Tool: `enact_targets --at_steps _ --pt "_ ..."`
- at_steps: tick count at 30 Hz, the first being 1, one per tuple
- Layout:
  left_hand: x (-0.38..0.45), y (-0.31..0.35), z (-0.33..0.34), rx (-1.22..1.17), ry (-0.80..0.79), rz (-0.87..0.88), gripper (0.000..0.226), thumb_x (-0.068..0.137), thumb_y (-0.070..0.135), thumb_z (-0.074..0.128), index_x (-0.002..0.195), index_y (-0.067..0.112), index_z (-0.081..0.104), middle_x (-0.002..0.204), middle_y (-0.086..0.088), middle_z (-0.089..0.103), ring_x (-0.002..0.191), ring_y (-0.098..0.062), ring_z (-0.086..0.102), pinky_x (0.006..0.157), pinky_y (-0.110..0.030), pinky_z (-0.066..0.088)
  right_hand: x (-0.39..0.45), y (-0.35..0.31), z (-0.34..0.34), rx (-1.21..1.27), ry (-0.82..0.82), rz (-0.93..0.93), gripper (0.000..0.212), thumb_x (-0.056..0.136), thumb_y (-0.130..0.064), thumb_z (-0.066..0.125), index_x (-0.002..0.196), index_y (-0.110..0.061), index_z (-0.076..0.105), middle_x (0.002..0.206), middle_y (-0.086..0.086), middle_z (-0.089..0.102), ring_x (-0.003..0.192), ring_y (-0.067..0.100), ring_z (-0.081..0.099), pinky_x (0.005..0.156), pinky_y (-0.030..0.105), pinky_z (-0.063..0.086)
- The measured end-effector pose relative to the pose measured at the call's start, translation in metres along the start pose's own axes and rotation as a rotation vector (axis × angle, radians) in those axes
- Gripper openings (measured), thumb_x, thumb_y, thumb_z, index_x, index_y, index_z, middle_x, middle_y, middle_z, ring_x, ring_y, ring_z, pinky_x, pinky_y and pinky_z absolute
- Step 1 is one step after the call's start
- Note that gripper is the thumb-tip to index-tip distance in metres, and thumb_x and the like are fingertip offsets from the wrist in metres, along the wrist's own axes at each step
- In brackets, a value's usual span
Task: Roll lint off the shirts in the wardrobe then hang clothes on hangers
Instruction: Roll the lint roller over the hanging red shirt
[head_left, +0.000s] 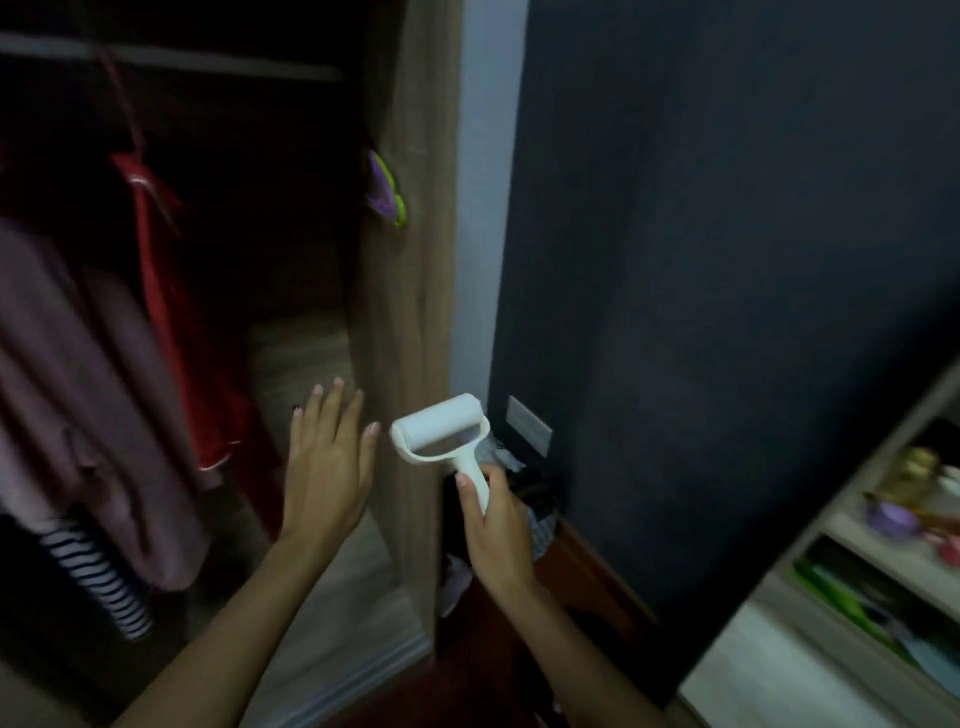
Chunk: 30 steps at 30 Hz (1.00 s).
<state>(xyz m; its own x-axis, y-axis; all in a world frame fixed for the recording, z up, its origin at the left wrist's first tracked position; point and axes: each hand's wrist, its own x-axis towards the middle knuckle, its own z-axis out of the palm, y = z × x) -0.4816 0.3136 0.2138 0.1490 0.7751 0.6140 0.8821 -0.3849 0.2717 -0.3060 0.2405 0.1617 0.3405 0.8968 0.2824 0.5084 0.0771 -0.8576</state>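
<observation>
A white lint roller (441, 428) is held by its handle in the right hand (496, 525), fingers curled round it, roller head up, near the wardrobe's (410, 312) right side panel. The left hand (324, 467) is flat, fingers spread and straight, nothing held, reaching toward the hanging clothes. A mauve shirt (78, 389) and a red garment (171, 312) hang at left, well apart from the roller. Probably best: fabric is pulled taut with the left hand, then rolled downward in even strokes. Shelves (831, 545) at right.
</observation>
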Motion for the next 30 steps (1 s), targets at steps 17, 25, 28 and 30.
enact_targets --at_steps 17,25,28,30 --pt "-0.180 0.393 0.178 -0.260 -0.521 0.254 0.057 0.093 0.041 0.028 0.123 0.004 0.061 0.129 -0.018 0.059 0.121 -0.035 0.054 0.103 -0.050 0.039 -0.182 0.264 -0.351 -0.408 0.284 0.533 0.028 0.098 -0.042 0.044 0.094 -0.020 0.060 0.093 -0.003 0.059 0.081 0.008 0.049 0.067 0.022 0.032" --pt "-0.262 0.450 0.226 -0.108 -0.738 0.227 0.057 0.093 0.042 0.032 0.120 0.004 0.062 0.126 -0.019 0.060 0.116 -0.035 0.057 0.099 -0.050 0.044 -0.239 0.346 -0.398 -0.455 0.127 0.707 0.063 0.089 -0.064 0.036 0.106 -0.009 0.062 0.100 0.008 0.060 0.096 0.025 0.057 0.077 0.031 0.043" --pt "-0.279 0.455 0.235 -0.086 -0.805 0.196 0.063 0.093 0.045 0.025 0.129 0.003 0.056 0.134 -0.020 0.054 0.122 -0.035 0.053 0.104 -0.050 0.038 -0.241 0.349 -0.399 -0.402 0.163 0.716 0.069 0.082 -0.070 0.031 0.102 -0.011 0.062 0.097 0.005 0.061 0.090 0.023 0.058 0.077 0.039 0.050" --pt "-0.287 0.458 0.236 -0.058 -0.818 0.194 0.058 0.094 0.041 0.032 0.130 0.002 0.054 0.135 -0.020 0.053 0.122 -0.036 0.052 0.104 -0.051 0.036 -0.243 0.353 -0.396 -0.437 0.175 0.700 0.075 0.080 -0.072 0.024 0.102 -0.011 0.062 0.096 0.006 0.062 0.089 0.022 0.059 0.077 0.040 0.051"
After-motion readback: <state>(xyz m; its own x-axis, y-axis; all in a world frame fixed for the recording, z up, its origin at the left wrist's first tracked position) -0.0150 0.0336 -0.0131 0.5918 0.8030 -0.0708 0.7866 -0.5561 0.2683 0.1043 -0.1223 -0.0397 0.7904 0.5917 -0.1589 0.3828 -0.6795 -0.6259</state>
